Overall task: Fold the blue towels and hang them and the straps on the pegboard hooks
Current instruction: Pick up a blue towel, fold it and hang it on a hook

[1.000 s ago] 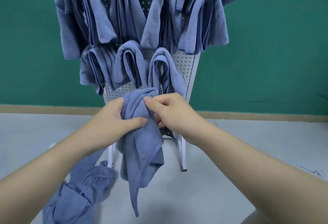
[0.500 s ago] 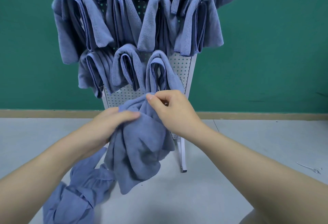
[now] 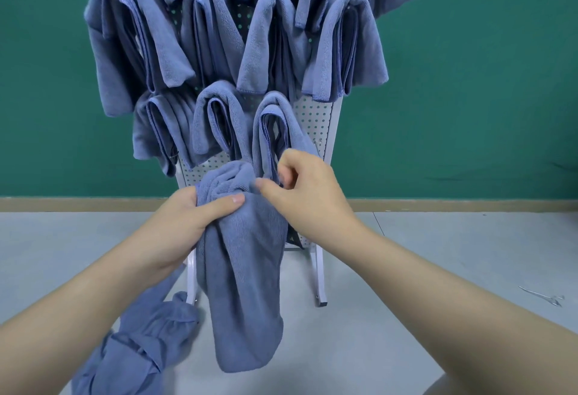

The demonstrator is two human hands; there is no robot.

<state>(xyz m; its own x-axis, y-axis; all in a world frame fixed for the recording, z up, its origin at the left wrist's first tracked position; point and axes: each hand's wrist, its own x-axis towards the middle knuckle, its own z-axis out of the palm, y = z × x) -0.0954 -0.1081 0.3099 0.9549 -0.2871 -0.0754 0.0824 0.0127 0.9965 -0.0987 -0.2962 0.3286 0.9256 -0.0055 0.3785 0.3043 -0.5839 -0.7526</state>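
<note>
Underfoot, grey floor (image 3: pixel 438 269) meets a green wall (image 3: pixel 484 82).

Bright, even, soft light with faint shadows and no glare; wide-angle bending toward frame edges, slight blur at centre.

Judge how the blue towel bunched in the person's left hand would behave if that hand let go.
The towel is probably floppy: it droops in soft folds below the left hand. It would likely slump to the floor. It seems light, since the hung towels stay draped on the pegboard.
</note>
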